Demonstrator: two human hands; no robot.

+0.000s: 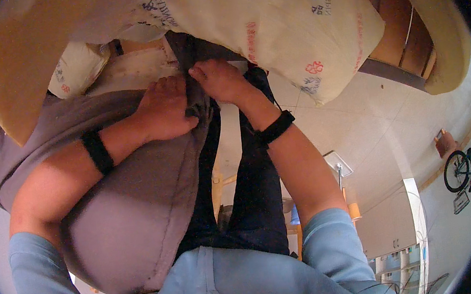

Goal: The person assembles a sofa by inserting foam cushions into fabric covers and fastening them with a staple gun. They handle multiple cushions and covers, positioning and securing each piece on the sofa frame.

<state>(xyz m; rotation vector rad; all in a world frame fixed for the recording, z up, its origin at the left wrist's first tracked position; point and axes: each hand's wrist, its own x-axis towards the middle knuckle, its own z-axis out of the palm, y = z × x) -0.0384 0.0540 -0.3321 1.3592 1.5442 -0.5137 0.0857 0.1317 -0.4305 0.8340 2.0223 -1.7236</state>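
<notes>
A bulky cushion in grey-brown fabric (134,222) rests against my front on the left. My left hand (164,108) is closed on the edge of its fabric, thumb toward the seam. Just right of it, my right hand (221,80) pinches a bunched fold of the same fabric, with a darker flap above it. Beyond my hands spreads a large whitish printed sheet covering (286,31). What lies inside the fabric where my fingers grip is hidden.
Yellow foam (16,108) stands upright at the far left, and more foam (455,61) curves at the right beside a brown wooden frame (395,21). A smaller whitish wrapped bundle (78,69) lies behind the cushion. Farther right on the pale floor is a bicycle (460,171).
</notes>
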